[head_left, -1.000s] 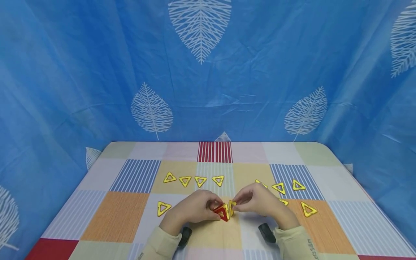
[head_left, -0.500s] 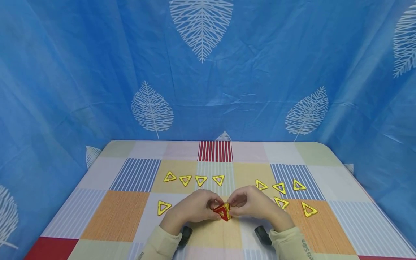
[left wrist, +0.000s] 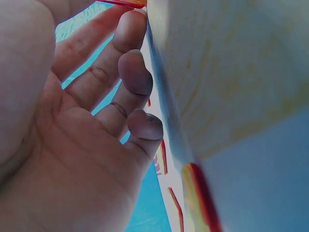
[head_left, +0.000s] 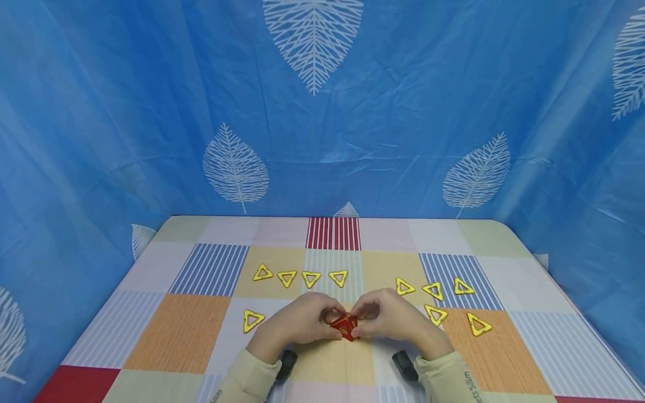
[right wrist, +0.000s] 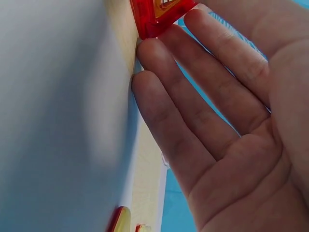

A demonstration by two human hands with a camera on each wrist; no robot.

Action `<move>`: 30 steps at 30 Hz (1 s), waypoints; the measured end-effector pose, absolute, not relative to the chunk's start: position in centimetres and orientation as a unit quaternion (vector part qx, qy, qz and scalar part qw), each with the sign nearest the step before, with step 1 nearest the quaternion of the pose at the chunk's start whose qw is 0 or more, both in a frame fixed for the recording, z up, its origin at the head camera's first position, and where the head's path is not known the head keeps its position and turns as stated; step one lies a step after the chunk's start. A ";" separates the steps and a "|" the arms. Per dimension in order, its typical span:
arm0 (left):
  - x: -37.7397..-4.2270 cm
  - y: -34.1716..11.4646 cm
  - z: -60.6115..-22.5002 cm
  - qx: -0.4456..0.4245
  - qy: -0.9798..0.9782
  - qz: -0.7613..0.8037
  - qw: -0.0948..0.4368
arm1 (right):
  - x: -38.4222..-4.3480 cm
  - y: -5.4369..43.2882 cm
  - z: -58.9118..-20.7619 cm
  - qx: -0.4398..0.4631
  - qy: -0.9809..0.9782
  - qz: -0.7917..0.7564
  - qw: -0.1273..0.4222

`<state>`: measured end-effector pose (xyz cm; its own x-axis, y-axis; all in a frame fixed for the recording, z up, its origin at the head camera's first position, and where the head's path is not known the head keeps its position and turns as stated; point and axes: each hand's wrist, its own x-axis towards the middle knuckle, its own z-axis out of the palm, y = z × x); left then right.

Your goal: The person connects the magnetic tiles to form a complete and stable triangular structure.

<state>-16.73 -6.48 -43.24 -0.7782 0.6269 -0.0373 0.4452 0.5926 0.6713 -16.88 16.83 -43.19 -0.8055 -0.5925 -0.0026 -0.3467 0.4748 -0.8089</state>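
Note:
Both hands meet at the near middle of the table around a small standing cluster of red and yellow triangle tiles (head_left: pixel 344 326). My left hand (head_left: pixel 304 320) pinches its left side between thumb and fingers. At the right side, my right hand (head_left: pixel 392 316) pinches a tile against the cluster. In the right wrist view, a red-edged corner of a tile (right wrist: pixel 148 21) shows above the fingertips. Only a thin red edge of the held tile (left wrist: pixel 123 3) appears at the top of the left wrist view. Fingers hide much of the cluster.
Yellow triangle tiles lie flat beyond the hands: several in a row at back left (head_left: pixel 311 279), one beside the left forearm (head_left: pixel 253 321), and several at the right (head_left: pixel 433 291). A patchwork cloth (head_left: pixel 176 330) covers the table; a blue curtain (head_left: pixel 353 123) hangs behind it.
My right hand has moved left, bringing its yellow triangle tile against the tiles in my left hand. The left hand has hardly moved. The cluster now shows mostly red.

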 end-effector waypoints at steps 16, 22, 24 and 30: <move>-17.1 -7.5 -43.1 0.294 0.880 0.353 0.122 | -16.8 16.0 -43.4 -0.303 0.859 -0.398 0.110; -17.3 -9.5 -42.4 0.257 0.879 0.378 0.135 | -16.9 16.2 -43.3 -0.287 0.878 -0.371 0.093; -17.5 -10.3 -42.2 0.255 0.882 0.375 0.128 | -17.0 16.4 -43.2 -0.275 0.885 -0.363 0.093; -17.9 -12.6 -41.9 0.229 0.894 0.368 0.116 | -17.1 16.8 -43.2 -0.251 0.906 -0.334 0.068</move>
<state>-17.88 -12.58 -41.92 -0.8682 0.4947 -0.0380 0.3245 0.6240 0.7108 -17.11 16.82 -43.21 -0.8643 -0.5010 0.0443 -0.4096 0.6502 -0.6399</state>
